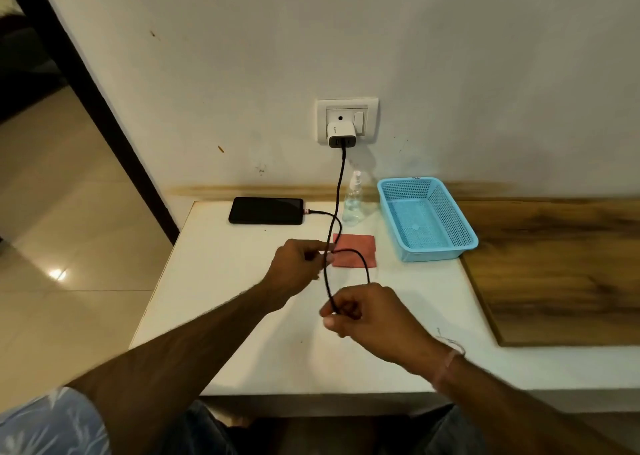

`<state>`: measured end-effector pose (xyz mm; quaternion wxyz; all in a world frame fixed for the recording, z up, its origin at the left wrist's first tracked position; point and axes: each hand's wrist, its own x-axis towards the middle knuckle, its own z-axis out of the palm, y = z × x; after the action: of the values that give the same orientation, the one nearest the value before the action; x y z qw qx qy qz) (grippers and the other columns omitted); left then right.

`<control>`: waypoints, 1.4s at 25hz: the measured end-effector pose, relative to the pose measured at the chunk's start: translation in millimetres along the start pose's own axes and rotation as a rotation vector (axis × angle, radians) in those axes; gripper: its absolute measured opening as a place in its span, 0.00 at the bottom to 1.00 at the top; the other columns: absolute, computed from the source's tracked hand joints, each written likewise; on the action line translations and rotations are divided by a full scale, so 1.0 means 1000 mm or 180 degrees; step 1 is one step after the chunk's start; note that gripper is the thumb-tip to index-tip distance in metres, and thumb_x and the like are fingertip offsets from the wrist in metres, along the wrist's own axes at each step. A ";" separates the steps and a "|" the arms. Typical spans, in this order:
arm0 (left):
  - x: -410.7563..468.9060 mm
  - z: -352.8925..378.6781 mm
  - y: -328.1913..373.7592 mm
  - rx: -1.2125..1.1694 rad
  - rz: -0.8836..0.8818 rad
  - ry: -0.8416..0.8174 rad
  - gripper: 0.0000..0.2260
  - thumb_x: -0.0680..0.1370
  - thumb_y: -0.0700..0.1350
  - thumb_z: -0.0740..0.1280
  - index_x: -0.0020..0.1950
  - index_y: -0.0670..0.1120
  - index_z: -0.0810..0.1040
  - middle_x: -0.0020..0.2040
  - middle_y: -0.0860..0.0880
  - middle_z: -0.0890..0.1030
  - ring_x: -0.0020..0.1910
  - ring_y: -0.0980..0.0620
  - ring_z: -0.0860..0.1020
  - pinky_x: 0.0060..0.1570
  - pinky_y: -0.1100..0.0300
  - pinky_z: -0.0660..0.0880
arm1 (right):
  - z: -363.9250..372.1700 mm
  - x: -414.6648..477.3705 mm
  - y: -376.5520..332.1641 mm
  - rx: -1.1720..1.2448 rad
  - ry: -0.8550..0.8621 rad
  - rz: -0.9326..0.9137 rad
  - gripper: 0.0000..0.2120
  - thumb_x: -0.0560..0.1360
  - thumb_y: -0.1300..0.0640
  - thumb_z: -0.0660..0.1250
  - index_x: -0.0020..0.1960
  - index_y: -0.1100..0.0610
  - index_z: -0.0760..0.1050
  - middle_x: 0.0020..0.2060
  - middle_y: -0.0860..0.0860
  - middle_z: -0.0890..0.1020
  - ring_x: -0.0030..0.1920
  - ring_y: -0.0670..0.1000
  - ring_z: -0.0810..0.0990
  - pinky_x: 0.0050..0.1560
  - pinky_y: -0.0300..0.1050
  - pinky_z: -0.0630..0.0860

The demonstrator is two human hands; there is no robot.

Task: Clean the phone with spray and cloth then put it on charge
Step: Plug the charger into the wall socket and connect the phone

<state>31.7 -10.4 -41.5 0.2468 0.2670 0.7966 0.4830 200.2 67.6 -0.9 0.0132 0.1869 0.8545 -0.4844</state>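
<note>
A black phone [265, 210] lies flat, screen up, at the back left of the white table [242, 316]. The black charging cable [340, 184] is plugged into its right end and runs up to the white charger [341, 135] in the wall socket. Slack cable forms a loop above the table. My left hand [298, 267] pinches the top of that loop. My right hand [367, 311] grips its lower end. A clear spray bottle [352, 200] stands by the wall. A red cloth [356, 250] lies flat behind the loop.
An empty blue plastic basket [464, 219] sits at the table's back right. A wooden board [561, 267] adjoins the table on the right. A dark door frame [86, 84] and tiled floor lie to the left. The wall socket plate [370, 122] is above the table.
</note>
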 end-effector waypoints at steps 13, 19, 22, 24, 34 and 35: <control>-0.067 -0.067 -0.044 -0.2337 -0.1159 -0.0340 0.25 0.83 0.59 0.55 0.62 0.40 0.78 0.41 0.39 0.78 0.33 0.47 0.71 0.40 0.49 0.80 | 0.030 0.085 -0.051 0.1848 0.0660 0.0501 0.09 0.74 0.70 0.66 0.47 0.58 0.81 0.46 0.55 0.84 0.44 0.52 0.85 0.44 0.40 0.82; -0.025 -0.111 -0.059 -0.0050 -0.0799 0.0120 0.13 0.86 0.46 0.58 0.62 0.47 0.80 0.47 0.44 0.75 0.37 0.50 0.70 0.36 0.58 0.74 | -0.009 0.122 -0.005 -0.1636 0.0348 -0.0551 0.25 0.71 0.69 0.65 0.63 0.48 0.76 0.63 0.49 0.76 0.62 0.51 0.74 0.54 0.36 0.71; -0.001 -0.120 -0.060 0.1683 -0.0499 -0.0177 0.25 0.84 0.56 0.57 0.79 0.47 0.64 0.64 0.43 0.74 0.60 0.46 0.74 0.58 0.56 0.70 | 0.001 0.141 0.010 -0.2863 -0.0539 -0.1115 0.33 0.76 0.59 0.66 0.76 0.42 0.57 0.76 0.48 0.60 0.72 0.54 0.62 0.67 0.51 0.67; 0.011 -0.118 -0.062 0.2651 -0.0313 -0.0554 0.36 0.81 0.66 0.52 0.82 0.47 0.52 0.73 0.40 0.66 0.69 0.42 0.67 0.67 0.50 0.66 | 0.013 0.155 0.014 -0.3144 -0.0668 -0.1248 0.30 0.80 0.51 0.62 0.78 0.44 0.53 0.77 0.49 0.57 0.73 0.55 0.60 0.68 0.54 0.65; 0.053 -0.118 -0.098 0.4045 0.0240 -0.0158 0.34 0.81 0.65 0.41 0.82 0.47 0.47 0.80 0.44 0.56 0.72 0.40 0.62 0.65 0.44 0.62 | 0.009 0.182 0.038 -0.3964 0.0112 -0.1147 0.22 0.76 0.63 0.56 0.70 0.55 0.69 0.61 0.55 0.75 0.59 0.58 0.72 0.60 0.52 0.68; 0.055 -0.116 -0.099 0.3920 0.0211 -0.0086 0.33 0.82 0.65 0.41 0.82 0.48 0.49 0.80 0.44 0.57 0.72 0.40 0.62 0.65 0.44 0.62 | 0.008 0.184 0.039 -0.3965 0.0185 -0.1010 0.21 0.76 0.62 0.56 0.68 0.56 0.71 0.60 0.55 0.75 0.58 0.58 0.72 0.58 0.52 0.69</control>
<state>-103.3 -86.5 -90.5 0.0422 0.3913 0.9172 -0.0617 41.0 135.7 -74.4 0.0243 0.0286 0.9930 0.1118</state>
